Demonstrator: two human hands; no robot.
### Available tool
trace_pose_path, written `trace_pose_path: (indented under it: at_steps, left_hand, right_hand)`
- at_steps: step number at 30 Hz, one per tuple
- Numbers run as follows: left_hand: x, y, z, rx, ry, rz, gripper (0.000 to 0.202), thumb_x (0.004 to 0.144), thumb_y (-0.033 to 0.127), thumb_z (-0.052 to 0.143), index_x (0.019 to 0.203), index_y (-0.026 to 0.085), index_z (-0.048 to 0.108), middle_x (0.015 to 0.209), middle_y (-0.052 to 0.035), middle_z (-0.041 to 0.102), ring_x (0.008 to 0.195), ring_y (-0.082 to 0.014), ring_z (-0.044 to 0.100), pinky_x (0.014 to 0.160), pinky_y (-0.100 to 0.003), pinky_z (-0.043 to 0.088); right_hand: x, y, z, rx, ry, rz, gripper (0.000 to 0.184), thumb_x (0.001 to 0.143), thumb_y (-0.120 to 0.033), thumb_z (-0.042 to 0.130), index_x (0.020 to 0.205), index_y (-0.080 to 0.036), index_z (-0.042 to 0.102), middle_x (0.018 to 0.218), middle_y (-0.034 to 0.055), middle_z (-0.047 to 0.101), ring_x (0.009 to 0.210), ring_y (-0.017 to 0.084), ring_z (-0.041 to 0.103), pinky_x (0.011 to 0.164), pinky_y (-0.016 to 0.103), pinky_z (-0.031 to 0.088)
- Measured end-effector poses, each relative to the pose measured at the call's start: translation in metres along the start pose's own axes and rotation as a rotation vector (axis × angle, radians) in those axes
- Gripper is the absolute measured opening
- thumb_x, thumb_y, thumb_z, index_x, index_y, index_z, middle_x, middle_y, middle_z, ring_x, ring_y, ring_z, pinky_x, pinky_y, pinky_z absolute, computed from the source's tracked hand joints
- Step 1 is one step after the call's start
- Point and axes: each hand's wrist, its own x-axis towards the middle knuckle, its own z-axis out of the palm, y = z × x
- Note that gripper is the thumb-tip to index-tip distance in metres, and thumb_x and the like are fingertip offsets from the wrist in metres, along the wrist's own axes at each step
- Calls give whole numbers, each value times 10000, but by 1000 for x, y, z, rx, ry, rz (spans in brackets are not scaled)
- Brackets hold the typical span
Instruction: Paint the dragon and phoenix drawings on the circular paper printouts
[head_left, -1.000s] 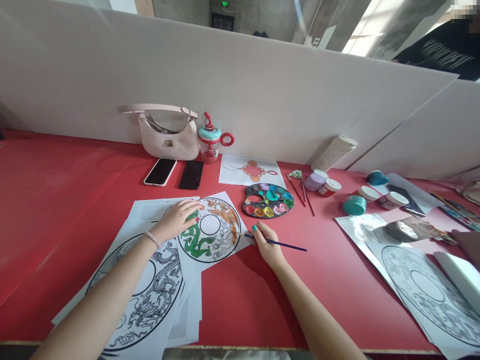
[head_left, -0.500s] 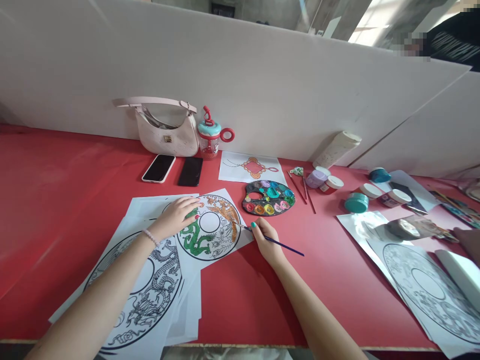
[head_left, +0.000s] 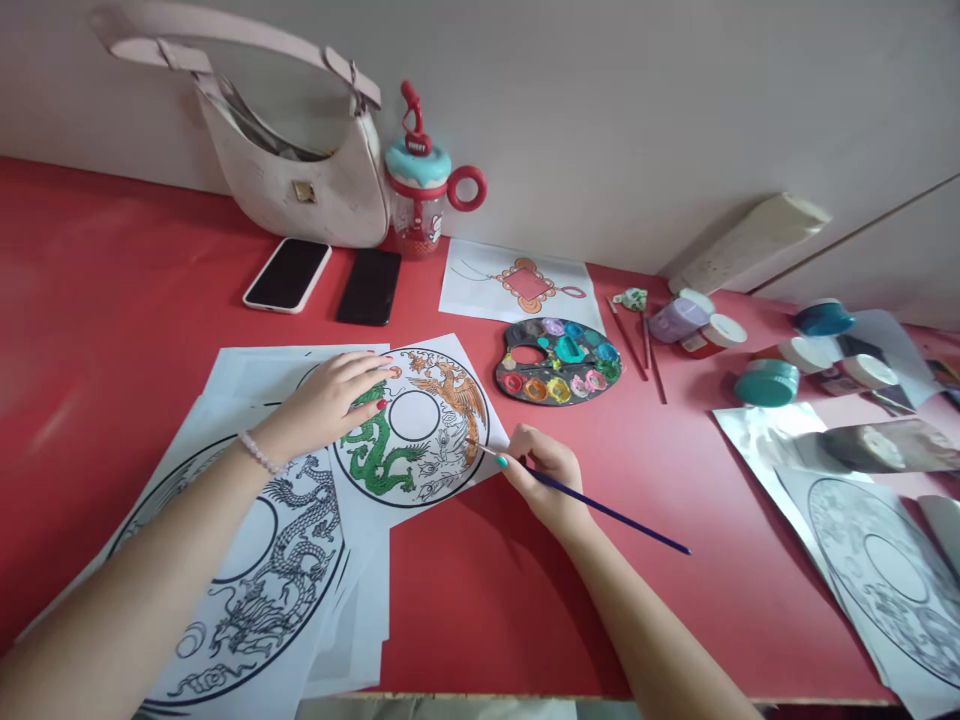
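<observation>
My left hand (head_left: 330, 405) lies with its fingers spread over the left side of a sheet with a ring-shaped picture (head_left: 415, 415). A dragon (head_left: 375, 455) in that ring is painted green; a phoenix (head_left: 454, 395) opposite it is partly orange, its lower plumes bare line art. Closed around a thin dark-blue paintbrush (head_left: 615, 515), my right hand (head_left: 551, 478) rests by the sheet's right edge. The brush tip meets the paper beside the orange tail. A paint palette (head_left: 541, 374) with several colours lies just beyond my right hand.
Under my left forearm is a larger uncoloured dragon sheet (head_left: 300, 560). Two phones (head_left: 289, 275), a handbag (head_left: 300, 200) and a straw cup (head_left: 420, 195) stand behind. Paint jars (head_left: 766, 383), spare brushes (head_left: 646, 345) and another line-art sheet (head_left: 825, 590) are to the right.
The view has tilted down and come closer, so the things look larger. My left hand stays on the sheet, and the brush tip remains near the orange tail.
</observation>
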Motion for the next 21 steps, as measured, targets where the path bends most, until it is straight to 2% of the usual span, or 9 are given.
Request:
trace_pose_path:
  at_steps: [3,6,16,21]
  left_hand:
    - [0,-1,1,5,1,2,454,954,475,364,1293,223,529,1394,-63,489,1304,-254,399,1109,-469,324]
    - [-1,-2,1,8,-3,4,437,956,458,381,1313,240,509,1405,-47,474,1311,-247,387,1120,-454,310]
    - [0,0,0,8,-9,-1,435,961,455,355,1303,238,512,1402,-41,474,1313,-247,385,1116,-456,309]
    - [0,0,0,8,-10,-1,434,962,450,366,1309,231,506,1401,-45,473,1308,-246,387,1115,-449,309]
  right_hand:
    - [1,-1,2,-43,-41,-118,272,885,-247,555,634,-198,463,575,-34,407,540,97,383,507,233,318]
    - [1,-1,4,-68,-61,-167,236,887,-195,547,665,-204,465,587,-34,394,568,107,392,526,234,325]
    - [1,0,4,-126,-114,-198,185,888,-162,540,719,-214,484,614,-21,430,597,121,427,535,246,346]
    - [2,-2,4,-165,-92,-188,206,887,-154,544,707,-213,464,608,-29,407,576,114,397,527,241,338]
